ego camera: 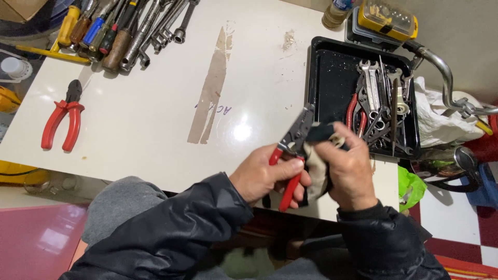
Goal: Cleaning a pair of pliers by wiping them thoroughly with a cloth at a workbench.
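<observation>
The left hand (264,179) is closed around the red handles of a pair of pliers (291,155), so this hand is grasping the tool firmly just in front of the near edge of the white table (145,114). The long axis of the pliers runs on a slant: the handles point down toward the person's body and the dark metal head points up and a little to the right, toward the black tray (332,72). The right hand (350,171) is clenched on a dirty cloth (316,166) and presses it against the pliers near the joint, so the cloth lies between this hand and the metal. The two hands are touching or almost touching; the right hand is nearer to the head of the pliers, the left hand is nearer to the handle ends. Whether the jaws of the pliers are a little open I cannot tell for sure. In the black tray, just to the right of the pliers' head, lie several wrenches (371,88) and another tool with red handles. Far to the left of the tray, on the table, a second pair of red pliers (65,116) lies alone, and at the far left corner there is a row of screwdrivers and wrenches (124,26). Behind the tray stands a yellow case (386,18).
</observation>
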